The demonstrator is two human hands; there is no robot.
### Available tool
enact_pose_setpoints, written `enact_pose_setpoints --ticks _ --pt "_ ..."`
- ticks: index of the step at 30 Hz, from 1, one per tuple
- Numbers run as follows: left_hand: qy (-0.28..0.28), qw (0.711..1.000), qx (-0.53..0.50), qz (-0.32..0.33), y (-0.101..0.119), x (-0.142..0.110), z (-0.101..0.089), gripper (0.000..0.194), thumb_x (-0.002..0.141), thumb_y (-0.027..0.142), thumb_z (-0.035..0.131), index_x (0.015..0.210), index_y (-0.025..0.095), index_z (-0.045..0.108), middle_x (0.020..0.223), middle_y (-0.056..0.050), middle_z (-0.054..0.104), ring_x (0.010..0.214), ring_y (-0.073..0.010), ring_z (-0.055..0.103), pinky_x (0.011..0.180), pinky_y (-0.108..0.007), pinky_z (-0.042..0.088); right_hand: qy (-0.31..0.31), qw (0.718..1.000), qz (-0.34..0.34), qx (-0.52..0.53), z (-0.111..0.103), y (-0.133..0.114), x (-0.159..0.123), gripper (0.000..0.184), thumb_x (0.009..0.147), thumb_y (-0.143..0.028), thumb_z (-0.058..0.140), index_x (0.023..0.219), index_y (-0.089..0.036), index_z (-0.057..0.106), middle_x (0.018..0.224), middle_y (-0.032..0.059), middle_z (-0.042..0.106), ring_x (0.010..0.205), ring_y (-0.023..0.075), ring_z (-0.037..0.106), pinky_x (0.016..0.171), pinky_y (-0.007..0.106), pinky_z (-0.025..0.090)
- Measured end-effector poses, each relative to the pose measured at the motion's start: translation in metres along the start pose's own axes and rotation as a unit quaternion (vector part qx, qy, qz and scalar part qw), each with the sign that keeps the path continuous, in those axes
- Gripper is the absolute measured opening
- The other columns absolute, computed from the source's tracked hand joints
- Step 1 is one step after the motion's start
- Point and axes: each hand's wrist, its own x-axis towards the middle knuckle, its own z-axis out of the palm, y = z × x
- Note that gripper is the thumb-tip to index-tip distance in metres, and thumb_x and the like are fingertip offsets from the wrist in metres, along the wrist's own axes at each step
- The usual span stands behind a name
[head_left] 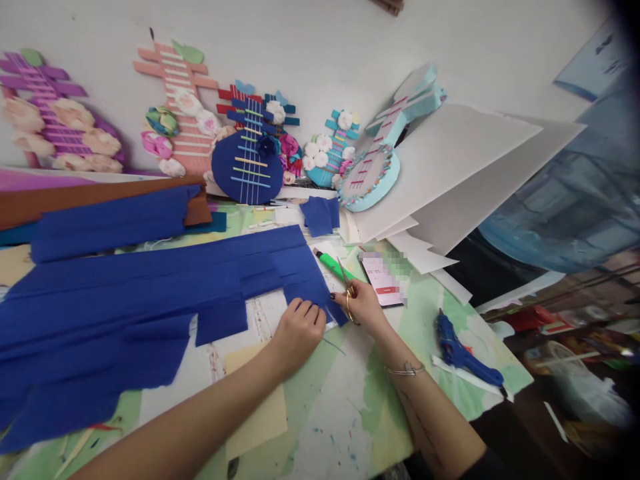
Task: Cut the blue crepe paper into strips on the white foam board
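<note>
Gold-handled scissors [350,303] are in my right hand [367,308], their slim blades pointing up and away over a green cutter-like tool [335,265]. My left hand [299,337] is closed, with curled fingers on the near edge of the blue crepe-like sheet [260,267]. Just right of those knuckles, a narrow blue corner reaches toward the scissors. The blue sheet spreads leftward in several overlapping layers and strips. My left fingertips are hidden beneath the hand. A pale yellow sheet [263,400] lies under my left forearm.
A phone [381,280] lies right of the scissors, and a blue glue gun [465,353] near the table's right edge. Decorated lute-shaped crafts [247,160] lean along the wall. White boards [450,167] stand at the back right, beside a large clear water bottle [550,193].
</note>
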Motion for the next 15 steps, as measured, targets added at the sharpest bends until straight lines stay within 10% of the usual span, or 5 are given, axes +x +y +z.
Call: enact_pose_setpoints --ticks 15 --pt "-0.096 0.992 0.01 -0.083 0.0 -0.006 0.013 0.042 0.078 0.01 0.046 0.115 -0.001 0.061 0.118 -0.024 0.061 0.113 -0.0303 0.058 0.094 -0.042 0.043 0.024 0.999 0.013 -0.046 0.015 -0.014 0.013 0.023 0.059 -0.036 0.068 0.062 -0.021 0.052 0.055 -0.005 0.052 0.055 0.0139 0.048 0.052 0.025 0.036"
